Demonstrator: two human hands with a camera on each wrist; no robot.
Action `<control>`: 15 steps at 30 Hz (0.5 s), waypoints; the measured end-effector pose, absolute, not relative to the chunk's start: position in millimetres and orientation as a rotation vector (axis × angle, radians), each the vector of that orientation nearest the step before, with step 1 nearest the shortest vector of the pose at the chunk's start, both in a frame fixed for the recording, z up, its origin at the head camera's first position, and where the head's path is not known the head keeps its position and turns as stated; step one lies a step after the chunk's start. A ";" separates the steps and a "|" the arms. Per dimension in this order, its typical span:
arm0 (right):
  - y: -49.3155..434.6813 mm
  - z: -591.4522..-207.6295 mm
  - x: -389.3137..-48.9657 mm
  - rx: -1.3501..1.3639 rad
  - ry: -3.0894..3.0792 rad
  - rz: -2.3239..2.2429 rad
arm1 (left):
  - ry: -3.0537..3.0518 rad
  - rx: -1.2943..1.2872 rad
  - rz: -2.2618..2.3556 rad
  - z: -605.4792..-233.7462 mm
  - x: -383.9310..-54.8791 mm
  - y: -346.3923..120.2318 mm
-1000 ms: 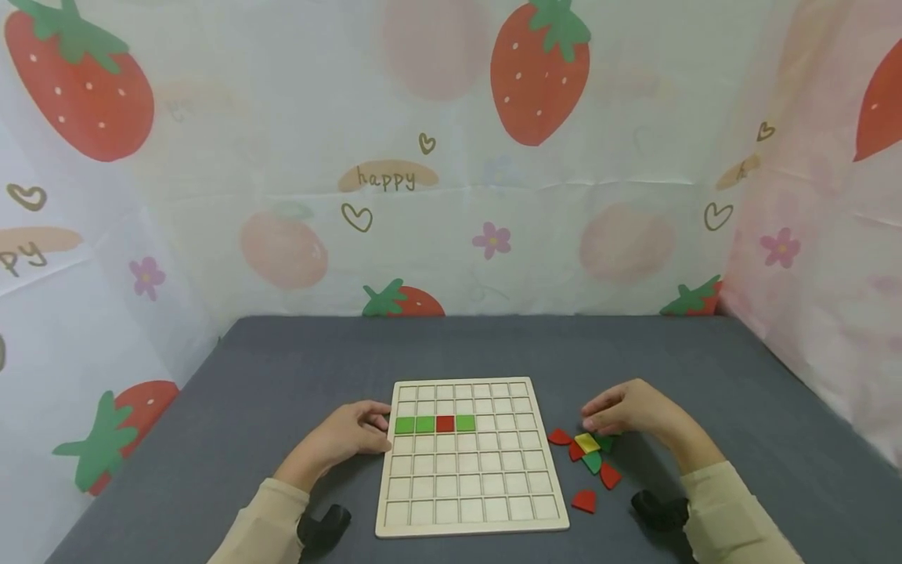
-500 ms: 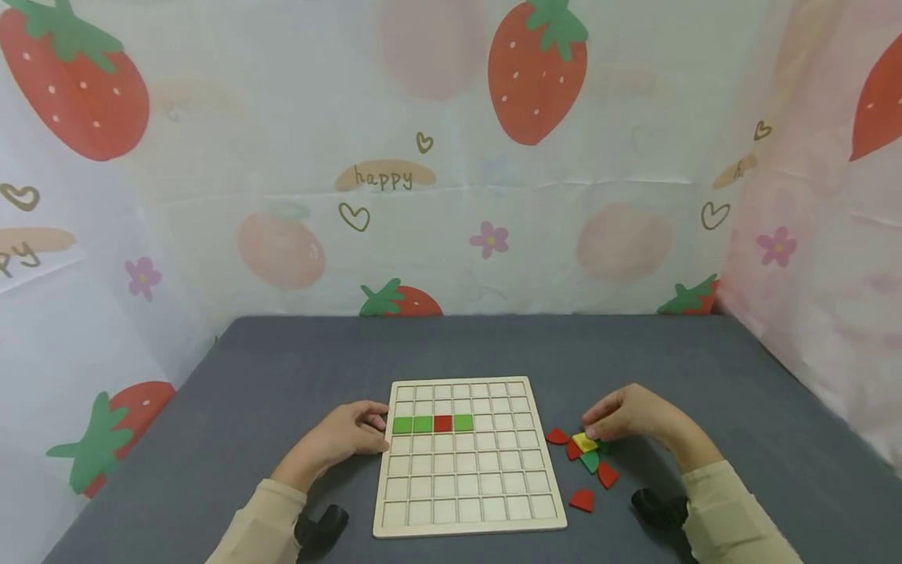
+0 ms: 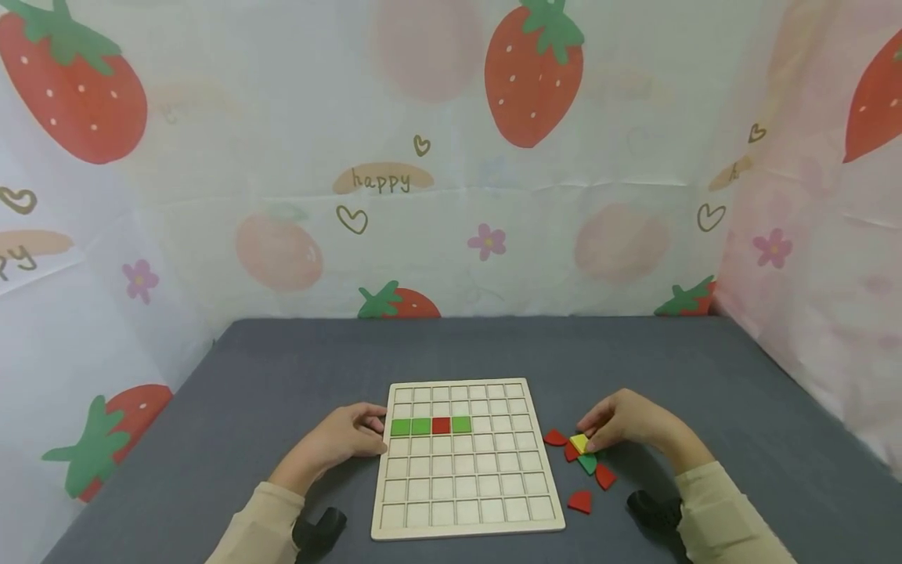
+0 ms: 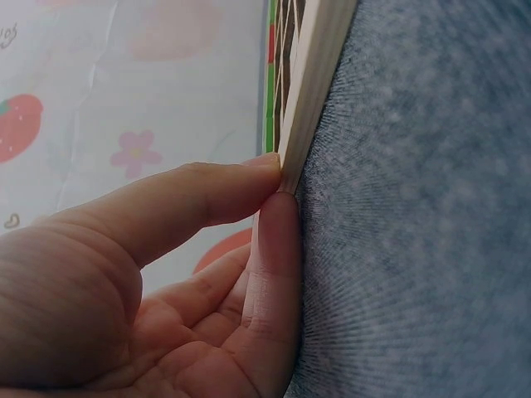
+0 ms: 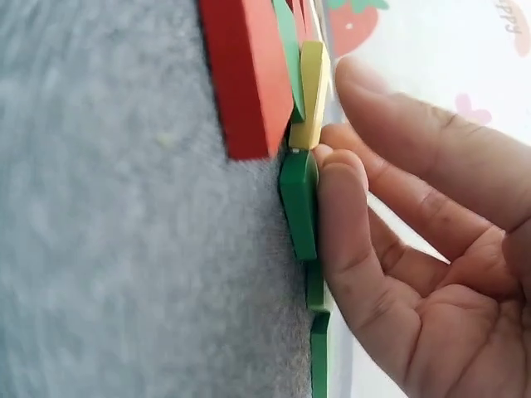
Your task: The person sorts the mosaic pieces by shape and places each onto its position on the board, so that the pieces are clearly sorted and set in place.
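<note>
A pale wooden grid board [image 3: 442, 489] lies flat at the front middle, with green tiles and one red tile [image 3: 441, 425] in its third row. My left hand [image 3: 338, 435] rests at the board's left side; its thumb and relaxed fingers touch the edge. Over the loose pieces to the board's right, my right hand [image 3: 629, 423] has its thumb and fingertips around a yellow tile [image 3: 579, 444]. The right wrist view shows that yellow tile [image 5: 310, 99] tilted against a green piece, with thumb and fingertips at opposite ends. A dark green piece [image 5: 299, 203] sits right beside a finger.
Red rounded pieces [image 3: 555, 438] and a green one [image 3: 587, 464] lie loosely about the yellow tile. One red piece [image 3: 580, 501] lies apart, nearer the front. Black wrist mounts [image 3: 320, 530] hang at both sleeves. A strawberry-printed cloth [image 3: 437, 157] encloses the grey table [image 3: 317, 352].
My right hand has come down and slightly leftward onto the yellow tile, which has turned a little. The left hand stays at the board's edge.
</note>
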State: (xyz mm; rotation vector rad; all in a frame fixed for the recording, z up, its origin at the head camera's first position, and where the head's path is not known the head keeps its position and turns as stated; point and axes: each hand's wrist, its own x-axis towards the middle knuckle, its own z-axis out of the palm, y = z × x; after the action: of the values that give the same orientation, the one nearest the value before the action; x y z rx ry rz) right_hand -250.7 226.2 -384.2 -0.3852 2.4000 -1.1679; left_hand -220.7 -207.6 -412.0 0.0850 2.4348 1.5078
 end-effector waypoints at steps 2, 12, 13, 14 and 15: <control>225.4 -385.5 -250.7 -0.403 2.405 -1.171 | 2.435 0.077 1.510 -412.5 -220.8 -207.4; 221.8 -389.1 -250.7 -0.401 2.445 -1.145 | 2.461 0.062 1.514 -414.6 -221.6 -206.3; 221.4 -389.7 -250.6 -0.401 2.450 -1.145 | 2.465 0.067 1.515 -414.7 -221.7 -206.2; 221.1 -390.0 -250.6 -0.405 2.456 -1.143 | 2.468 0.074 1.516 -415.2 -222.0 -206.3; 220.9 -390.6 -250.7 -0.407 2.461 -1.143 | 2.467 0.073 1.518 -415.3 -221.7 -206.3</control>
State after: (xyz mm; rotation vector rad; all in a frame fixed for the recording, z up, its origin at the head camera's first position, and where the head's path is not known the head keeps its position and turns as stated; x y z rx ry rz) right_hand -250.7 220.9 -390.6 -0.4071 2.4607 -1.1425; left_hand -221.7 -206.3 -415.3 0.0727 2.4673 1.5181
